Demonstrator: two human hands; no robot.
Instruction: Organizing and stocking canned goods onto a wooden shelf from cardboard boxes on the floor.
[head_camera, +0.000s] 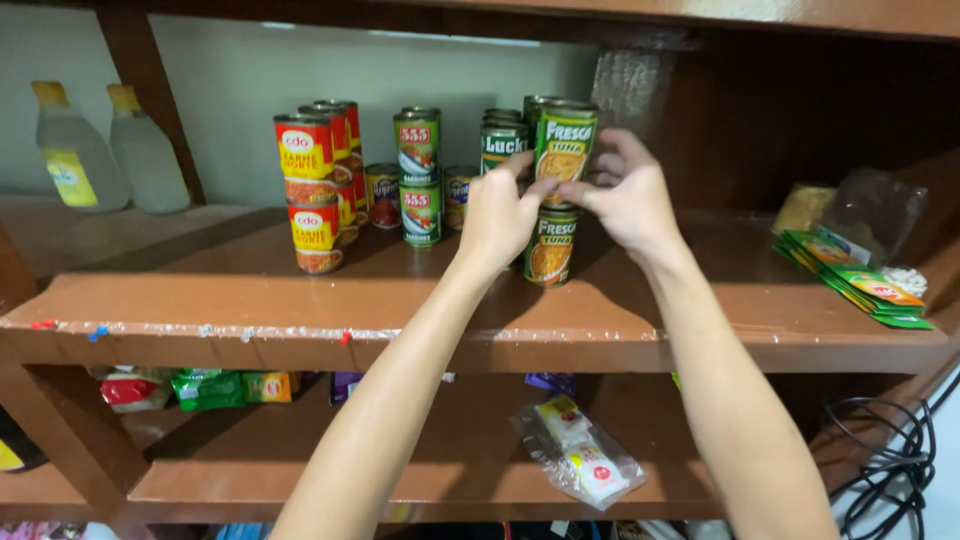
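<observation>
Both my hands reach to a stack of green and yellow cans on a brown wooden shelf (250, 300). My left hand (497, 215) and my right hand (628, 195) grip the upper can (565, 140) from either side. It sits on top of a lower can of the same kind (550, 250). More green cans (500, 140) stand just behind my left hand.
Red and yellow cans (312, 190) are stacked to the left, with green and red cans (418, 175) beside them. Two plastic bottles (75, 150) stand far left. Green sachets (860, 280) lie at the right. A clear bag (580, 455) lies on the lower shelf; black cables (890, 450) hang bottom right.
</observation>
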